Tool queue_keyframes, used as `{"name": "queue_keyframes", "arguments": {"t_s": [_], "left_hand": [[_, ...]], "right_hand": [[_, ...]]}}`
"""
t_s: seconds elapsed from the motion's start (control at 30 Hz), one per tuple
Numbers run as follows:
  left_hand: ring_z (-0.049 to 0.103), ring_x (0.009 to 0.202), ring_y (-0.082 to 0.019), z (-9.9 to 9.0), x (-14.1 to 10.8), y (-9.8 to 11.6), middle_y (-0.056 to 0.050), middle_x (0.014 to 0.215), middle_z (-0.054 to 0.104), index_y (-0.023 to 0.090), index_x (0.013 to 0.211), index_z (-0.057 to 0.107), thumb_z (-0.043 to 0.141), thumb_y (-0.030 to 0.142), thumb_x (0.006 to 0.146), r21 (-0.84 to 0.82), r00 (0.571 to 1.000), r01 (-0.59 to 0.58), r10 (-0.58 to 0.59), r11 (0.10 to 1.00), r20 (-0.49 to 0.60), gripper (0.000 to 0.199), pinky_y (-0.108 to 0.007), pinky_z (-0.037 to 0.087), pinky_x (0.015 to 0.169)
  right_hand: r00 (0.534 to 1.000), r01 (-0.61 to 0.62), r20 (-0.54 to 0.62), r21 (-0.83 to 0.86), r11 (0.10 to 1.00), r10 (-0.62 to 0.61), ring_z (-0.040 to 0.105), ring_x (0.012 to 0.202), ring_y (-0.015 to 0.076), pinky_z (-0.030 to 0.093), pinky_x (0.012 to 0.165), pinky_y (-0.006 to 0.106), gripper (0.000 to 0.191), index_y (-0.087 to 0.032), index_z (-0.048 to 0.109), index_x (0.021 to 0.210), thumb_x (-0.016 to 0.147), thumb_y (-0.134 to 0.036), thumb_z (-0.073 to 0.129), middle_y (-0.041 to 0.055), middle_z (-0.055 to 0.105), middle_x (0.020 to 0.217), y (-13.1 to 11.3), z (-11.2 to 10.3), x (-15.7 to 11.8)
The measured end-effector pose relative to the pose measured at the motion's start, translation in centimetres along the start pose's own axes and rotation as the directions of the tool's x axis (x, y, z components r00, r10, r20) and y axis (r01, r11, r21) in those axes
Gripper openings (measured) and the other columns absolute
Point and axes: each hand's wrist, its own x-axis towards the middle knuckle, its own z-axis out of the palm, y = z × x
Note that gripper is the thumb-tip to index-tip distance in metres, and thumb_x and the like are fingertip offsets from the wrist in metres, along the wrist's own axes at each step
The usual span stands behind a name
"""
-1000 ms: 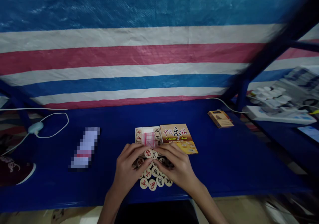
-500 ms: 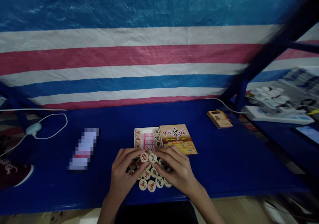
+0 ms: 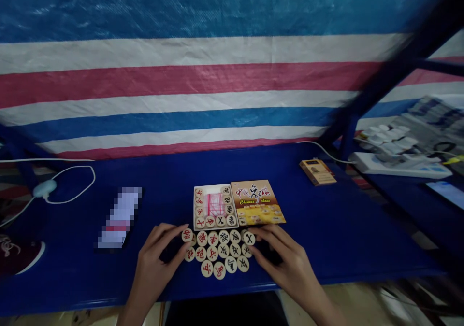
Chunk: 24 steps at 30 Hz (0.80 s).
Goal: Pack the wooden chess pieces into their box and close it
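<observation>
Between the thumb and forefinger of my left hand (image 3: 165,248) is a round Chinese chess piece with a red character (image 3: 187,234). It overlaps another piece at the left end of the loose rows. My right hand (image 3: 277,248) pinches a chess piece with a black character (image 3: 249,237) at the right end. Rows of loose chess pieces (image 3: 224,251) lie face up between my hands, red characters left, black right. Just beyond them stands an open white box (image 3: 216,189), with pieces along its left, right and near sides and a pink-lined sheet in the middle.
The printed Chinese chess lid (image 3: 258,203) lies right of the box. A phone with a blurred screen (image 3: 119,217) is on the left of the blue surface (image 3: 344,234). Farther right are a small yellow-brown pack (image 3: 318,172) and a power strip (image 3: 398,165). A white cable (image 3: 74,202) loops at left.
My hands have moved apart from over the box's near edge, each carrying its piece outward and toward me. Pieces now show along the box's near side, and the loose rows are uncovered.
</observation>
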Motion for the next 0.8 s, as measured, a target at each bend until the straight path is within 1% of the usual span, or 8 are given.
{"name": "queue_keyframes", "arguments": {"t_s": [0.1,0.23,0.3,0.43,0.57,0.67,0.73,0.8], "left_hand": [[0.065,0.094,-0.019,0.1,0.1,0.1,-0.003,0.104,0.065,0.034,0.125,0.067,0.068,0.03,0.093,-0.004,1.0,-0.007,0.007,1.0,0.015,0.032,-0.037,0.056,0.085],[0.065,0.09,-0.018,-0.1,0.3,-0.1,-0.002,0.105,0.064,0.035,0.124,0.067,0.069,0.031,0.093,-0.095,0.994,0.051,-0.041,0.994,0.101,0.032,-0.033,0.057,0.079],[0.065,0.089,-0.017,-0.2,0.4,-0.2,-0.002,0.105,0.065,0.036,0.125,0.066,0.069,0.031,0.093,-0.14,0.988,0.079,-0.059,0.987,0.141,0.033,-0.031,0.056,0.076],[0.064,0.085,-0.015,-0.3,0.5,-0.4,-0.001,0.102,0.066,0.035,0.124,0.066,0.069,0.031,0.093,-0.18,0.981,0.124,-0.094,0.976,0.168,0.032,-0.029,0.054,0.071],[0.063,0.079,-0.014,-0.8,0.7,-0.8,-0.002,0.101,0.067,0.032,0.119,0.069,0.065,0.033,0.095,-0.255,0.975,0.189,-0.151,0.948,0.161,0.024,-0.027,0.052,0.067],[0.061,0.074,-0.014,-1.1,1.6,-0.7,-0.002,0.092,0.067,0.028,0.114,0.071,0.059,0.036,0.098,-0.293,0.967,0.251,-0.225,0.923,0.12,0.021,-0.026,0.05,0.064],[0.06,0.071,-0.014,-0.9,2.7,-0.1,-0.001,0.087,0.067,0.027,0.111,0.072,0.059,0.039,0.098,-0.275,0.965,0.262,-0.25,0.925,0.078,0.022,-0.026,0.049,0.063],[0.06,0.068,-0.015,-0.3,3.9,1.0,0.0,0.082,0.067,0.027,0.109,0.073,0.057,0.041,0.099,-0.203,0.968,0.25,-0.244,0.947,0.055,0.023,-0.027,0.047,0.062]], "right_hand": [[1.0,0.002,0.009,-0.014,1.0,-0.002,0.071,0.104,0.0219,0.062,0.084,0.034,0.04,-0.029,0.06,0.135,0.096,-0.025,0.062,0.0065,0.07,0.114,0.0,0.1,0.2],[1.0,0.008,0.01,-0.02,1.0,-0.007,0.071,0.106,0.0222,0.063,0.086,0.035,0.044,-0.03,0.057,0.14,0.096,-0.025,0.061,0.0063,0.07,0.116,0.2,0.2,0.0],[1.0,0.005,-0.007,-0.028,1.0,-0.005,0.071,0.108,0.0226,0.063,0.088,0.036,0.043,-0.03,0.058,0.138,0.096,-0.025,0.063,0.006,0.07,0.118,0.3,0.4,-0.2],[0.999,-0.006,-0.044,-0.016,1.0,0.005,0.071,0.11,0.0239,0.063,0.089,0.038,0.038,-0.03,0.063,0.132,0.094,-0.026,0.064,0.006,0.07,0.122,0.5,0.5,-0.3],[0.998,-0.038,-0.042,-0.012,0.999,0.038,0.07,0.114,0.0245,0.062,0.094,0.04,0.036,-0.03,0.064,0.132,0.095,-0.028,0.062,0.0063,0.07,0.124,0.6,0.0,-0.1],[0.997,-0.048,-0.062,0.002,0.999,0.048,0.071,0.111,0.0229,0.061,0.095,0.038,0.031,-0.029,0.066,0.126,0.096,-0.028,0.061,0.0049,0.072,0.12,0.6,-0.4,0.9],[0.996,-0.054,-0.066,0.014,0.998,0.055,0.072,0.107,0.0215,0.061,0.093,0.036,0.025,-0.027,0.068,0.121,0.098,-0.028,0.059,0.0044,0.073,0.115,0.2,-0.3,2.2],[0.997,-0.073,-0.021,0.002,0.997,0.073,0.073,0.102,0.0216,0.061,0.089,0.037,0.023,-0.027,0.069,0.117,0.1,-0.03,0.056,0.0046,0.075,0.111,-0.5,0.0,3.9]]}}
